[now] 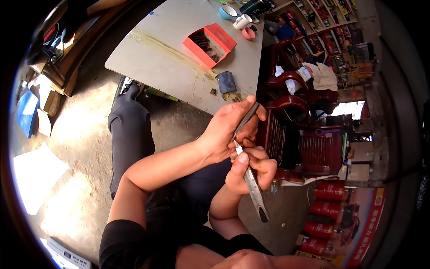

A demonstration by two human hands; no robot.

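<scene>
My left hand (226,127) is closed around a slim dark strip (246,120), its thumb lying along the strip's upper end. Just below, my right hand (251,172) grips a narrow metal carving knife (253,186) with a worn, silvery handle. The knife's pointed tip meets the strip's lower end or stops very close to it; which one, I cannot tell. Both hands are held together in front of the table corner, over my lap. Some fingertips of the left hand are hidden behind the strip and the right hand.
Beyond my hands stands a pale table (165,58) with an open red box (199,47) of thin dark pieces, a dark grey block (226,82) and small chips. Cups, including a white mug (242,21), sit at its far end. A reddish wooden chair (320,152) is at right.
</scene>
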